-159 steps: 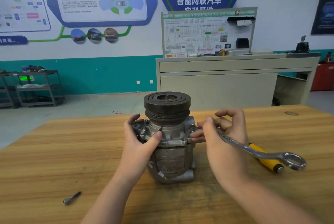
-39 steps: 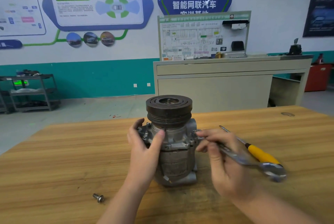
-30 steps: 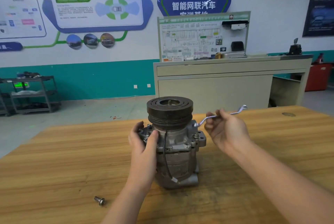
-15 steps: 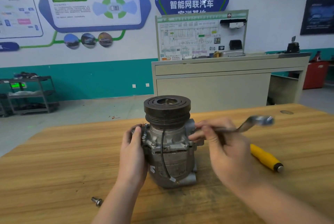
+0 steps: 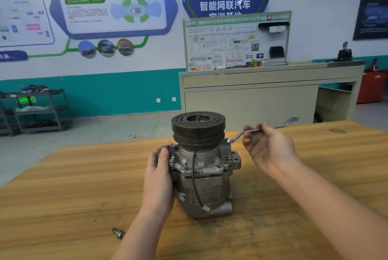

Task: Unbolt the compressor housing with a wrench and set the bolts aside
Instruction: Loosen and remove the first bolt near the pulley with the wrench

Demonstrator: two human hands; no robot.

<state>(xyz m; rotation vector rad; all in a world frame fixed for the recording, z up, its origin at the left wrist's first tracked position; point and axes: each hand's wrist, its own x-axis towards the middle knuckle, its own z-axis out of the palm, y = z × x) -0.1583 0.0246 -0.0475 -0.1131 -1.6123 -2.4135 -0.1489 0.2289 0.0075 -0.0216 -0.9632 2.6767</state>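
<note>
Wooden surface [image 5: 63, 192] fills the head view, and the compressor [image 5: 201, 167] stands upright on it, pulley on top. Just left of the compressor, the left hand [image 5: 159, 178] grips its housing; right of the pulley, the right hand [image 5: 268, 150] pinches the wrench [image 5: 264, 129], whose near end meets the housing top. One bolt [image 5: 118, 233] lies apart, front-left of the compressor.

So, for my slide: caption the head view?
Left hand steadies compressor; right hand turns wrench on a bolt.
</note>
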